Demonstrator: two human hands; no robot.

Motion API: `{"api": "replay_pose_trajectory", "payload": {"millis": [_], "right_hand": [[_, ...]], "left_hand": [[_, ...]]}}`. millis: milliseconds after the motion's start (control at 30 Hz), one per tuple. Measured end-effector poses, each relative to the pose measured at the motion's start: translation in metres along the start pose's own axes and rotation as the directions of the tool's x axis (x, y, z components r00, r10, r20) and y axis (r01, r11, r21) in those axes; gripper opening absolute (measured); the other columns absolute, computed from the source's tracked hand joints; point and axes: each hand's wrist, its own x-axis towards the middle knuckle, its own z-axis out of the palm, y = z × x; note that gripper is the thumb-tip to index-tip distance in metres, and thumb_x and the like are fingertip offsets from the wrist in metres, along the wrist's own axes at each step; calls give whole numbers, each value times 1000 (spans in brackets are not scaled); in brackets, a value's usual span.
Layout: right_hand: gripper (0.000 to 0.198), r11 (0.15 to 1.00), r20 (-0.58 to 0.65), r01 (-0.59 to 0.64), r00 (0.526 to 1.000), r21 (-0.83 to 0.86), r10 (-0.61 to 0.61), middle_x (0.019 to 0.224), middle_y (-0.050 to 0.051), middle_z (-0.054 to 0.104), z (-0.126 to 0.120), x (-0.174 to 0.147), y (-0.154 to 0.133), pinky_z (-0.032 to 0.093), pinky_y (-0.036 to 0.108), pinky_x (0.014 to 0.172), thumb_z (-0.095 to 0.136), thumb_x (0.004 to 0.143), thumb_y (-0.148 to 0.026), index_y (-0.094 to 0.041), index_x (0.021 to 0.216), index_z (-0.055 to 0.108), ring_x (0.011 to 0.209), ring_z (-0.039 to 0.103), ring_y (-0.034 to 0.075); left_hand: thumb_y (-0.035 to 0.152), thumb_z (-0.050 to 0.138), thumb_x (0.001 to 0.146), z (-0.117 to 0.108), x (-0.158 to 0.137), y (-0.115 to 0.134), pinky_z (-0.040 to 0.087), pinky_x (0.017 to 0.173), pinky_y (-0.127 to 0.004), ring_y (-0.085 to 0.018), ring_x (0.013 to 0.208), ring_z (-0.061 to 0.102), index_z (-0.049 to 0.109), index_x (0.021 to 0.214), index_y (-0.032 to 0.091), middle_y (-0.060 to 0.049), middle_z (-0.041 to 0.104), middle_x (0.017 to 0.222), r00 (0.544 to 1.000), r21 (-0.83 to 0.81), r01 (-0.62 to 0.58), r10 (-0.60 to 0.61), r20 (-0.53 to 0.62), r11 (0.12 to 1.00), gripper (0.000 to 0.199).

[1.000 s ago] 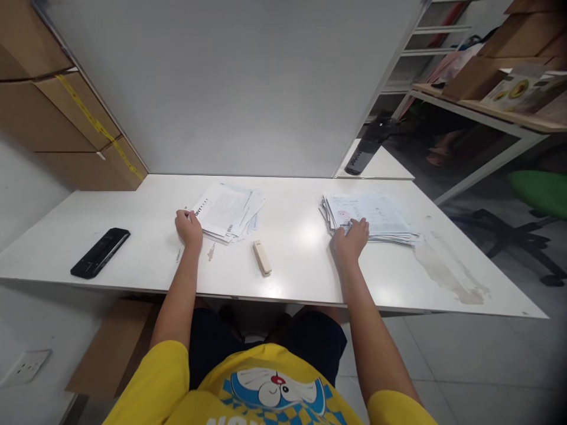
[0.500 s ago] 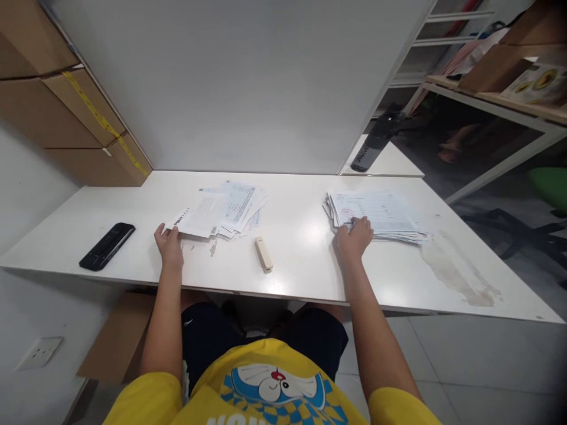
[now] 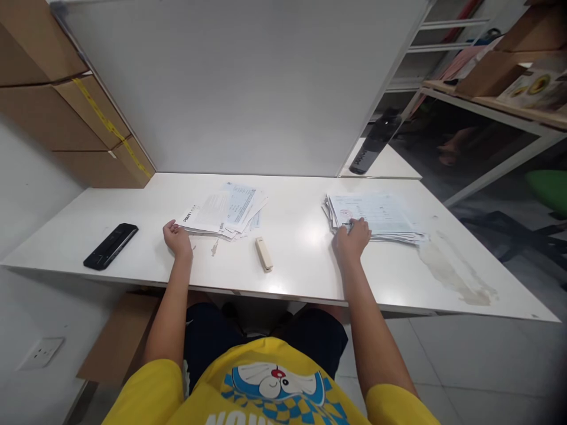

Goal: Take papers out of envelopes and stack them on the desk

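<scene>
My left hand (image 3: pixel 178 239) is at the near-left corner of a printed sheet of paper (image 3: pixel 206 213), fingers curled against its edge. That sheet lies on a loose, uneven pile of papers (image 3: pixel 243 203), some bluish. My right hand (image 3: pixel 353 236) rests at the near-left edge of a thicker stack of papers (image 3: pixel 381 209). Its fingers are closed on a thin dark pen (image 3: pixel 348 224), mostly hidden by the hand. A red round stamp mark shows on the top sheet beside it. Between the piles lies a cream stapler (image 3: pixel 264 254), touched by neither hand.
A black phone-like device (image 3: pixel 110 247) lies on the white table (image 3: pixel 292 236) at the left. Cardboard boxes (image 3: pixel 101 168) stand at the back left against a grey panel (image 3: pixel 248 88). A dark bottle (image 3: pixel 374 141) stands at the back right. A brownish stain (image 3: pixel 456 271) marks the right side.
My left hand has moved slightly right, and the printed sheet has shifted right and settled flatter on its pile. My right hand stays at the right stack.
</scene>
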Motion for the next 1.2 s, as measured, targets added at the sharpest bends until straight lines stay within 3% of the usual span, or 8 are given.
{"api": "replay_pose_trajectory", "payload": {"millis": [100,233,400,500,767,1000,1200], "right_hand": [[54,1000,-7,2,1000,5,-1,144,22,48,0,0,0,18,56,116,41,76,-28,-7,122,59,139,35,32],[53,1000,-9,5,1000,15,-5,143,23,48,1,0,0,18,56,116,41,76,-29,-7,121,59,139,35,32],[54,1000,-6,0,1000,18,0,144,22,47,2,0,2,17,59,115,40,76,-28,-8,123,58,139,34,33],[54,1000,2,1,1000,15,-1,144,23,47,3,1,3,17,60,115,40,76,-28,-8,124,57,139,34,34],[56,1000,8,0,1000,3,-1,144,23,47,2,1,1,17,57,117,40,76,-30,-6,123,58,140,35,33],[53,1000,13,9,1000,-2,-9,143,23,48,2,2,2,17,59,116,41,77,-30,-7,122,58,139,35,34],[53,1000,8,5,1000,-3,-5,144,23,47,3,2,2,17,59,116,42,77,-28,-9,123,58,140,34,33]], "left_hand": [[7,40,83,-1,5,2,50,89,-31,-18,98,60,48,121,19,-9,58,107,997,150,-79,76,23,986,41],[14,49,86,1,11,2,44,99,-41,-27,111,56,49,126,16,-13,59,109,974,339,-211,168,152,917,41],[22,59,84,7,10,6,37,104,-52,-38,125,46,50,130,12,-24,52,128,956,455,-272,183,230,848,47],[33,58,88,9,9,8,36,103,-57,-41,126,43,51,129,13,-25,51,133,947,556,-300,174,269,775,46],[49,58,86,18,25,17,38,98,-58,-44,124,44,60,111,15,-26,55,126,924,586,-358,183,336,727,42],[44,65,79,37,43,22,38,99,-58,-44,121,46,59,105,15,-26,57,123,922,570,-317,106,372,758,39],[57,66,76,47,37,22,34,102,-59,-46,124,43,58,110,12,-28,54,127,908,579,-372,157,387,725,57]]}}
